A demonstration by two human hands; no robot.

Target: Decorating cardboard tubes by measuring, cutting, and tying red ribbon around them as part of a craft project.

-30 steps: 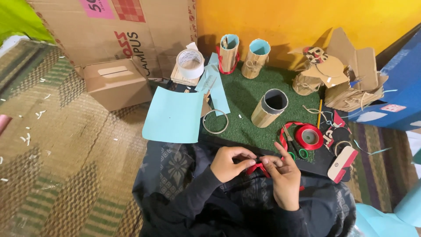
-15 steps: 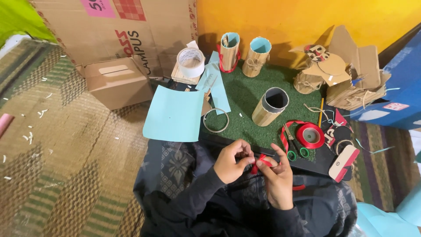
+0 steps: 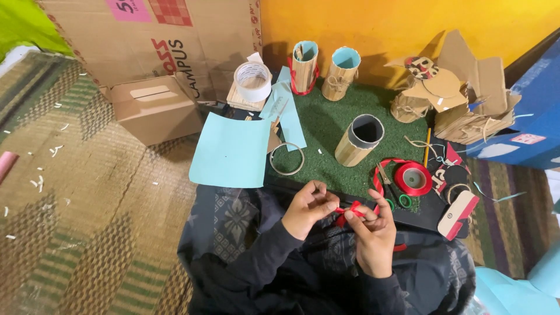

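Woven floor mat (image 3: 87,221) fills the left of the frame; yellow wall along the top.

Green turf mat (image 3: 326,125), centre: bears three upright tubes.
- Wooden tube with blue lining and red ribbon (image 3: 304,65), top centre; a strip of something stands inside, kind unclear.
- Twine-tied tube with blue lining (image 3: 341,71), just beside it; contents not visible.
- Slatted tube with dark inside (image 3: 359,140), tilted, centre; looks hollow.

Tape roll (image 3: 252,80) on a small wooden block, upper centre. Blue paper sheet (image 3: 231,150) left of the turf. Cardboard box (image 3: 156,108), upper left, closed. Red ribbon spool (image 3: 412,178), right of centre, with scissors (image 3: 392,189) touching it.

Left hand (image 3: 308,207) and right hand (image 3: 373,233), lower centre: fingertips of both pinch a small red ribbon bow (image 3: 350,211) between them, above the lap.
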